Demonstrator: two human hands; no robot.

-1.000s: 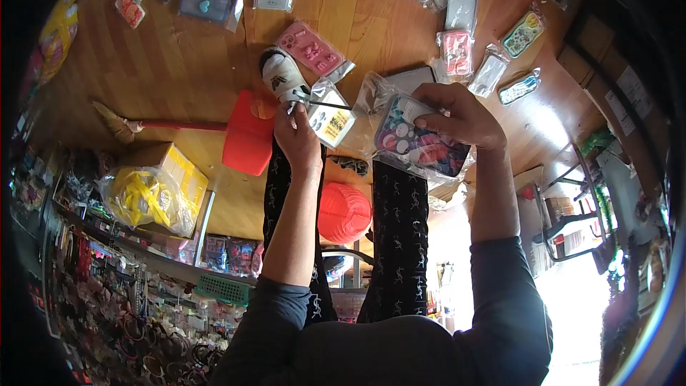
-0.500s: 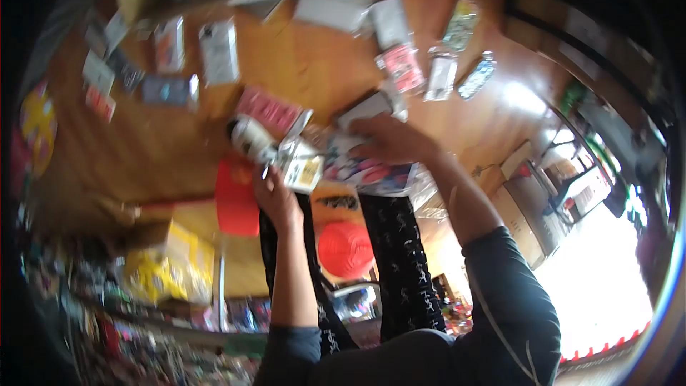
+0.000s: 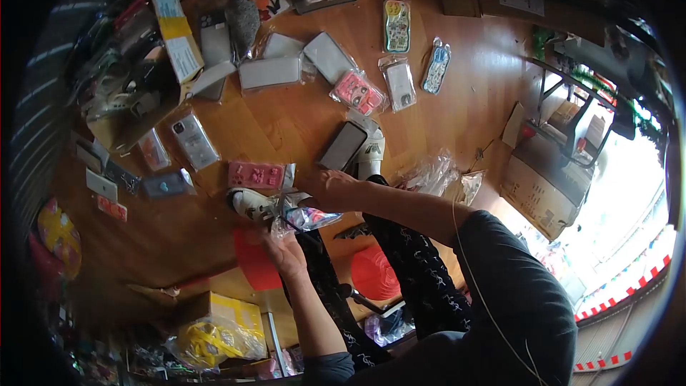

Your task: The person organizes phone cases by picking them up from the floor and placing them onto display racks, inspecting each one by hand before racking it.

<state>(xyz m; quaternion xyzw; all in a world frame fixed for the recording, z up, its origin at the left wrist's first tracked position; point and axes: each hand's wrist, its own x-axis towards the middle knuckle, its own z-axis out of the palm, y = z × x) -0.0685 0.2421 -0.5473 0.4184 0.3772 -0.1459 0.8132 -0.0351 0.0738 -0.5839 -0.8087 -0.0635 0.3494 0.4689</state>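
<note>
Between my hands is a clear plastic bag [image 3: 309,219] with something colourful in blue, red and purple inside. My left hand [image 3: 284,251] holds its left end from below, fingers closed and partly blurred. My right hand [image 3: 330,189] reaches in from the right, its fingers bent together at the bag's upper edge; the fingertips are partly hidden. Just above the hands lies a pink bagged phone case [image 3: 256,174]. A dark-framed grey phone case [image 3: 343,146] rests by my right shoe [image 3: 371,150]. My left shoe [image 3: 250,202] is beside the bag.
Several bagged phone cases, such as a pink one [image 3: 359,93] and a green one [image 3: 396,25], lie across the wooden floor. An open carton [image 3: 175,36] stands upper left. Crumpled plastic wrap [image 3: 432,173] lies right of my legs; red round stools [image 3: 375,273] are beneath me.
The colourful bag has moved left, away from my right leg, to between my hands. My right hand has moved left and down with it. The view has shifted, showing more floor above.
</note>
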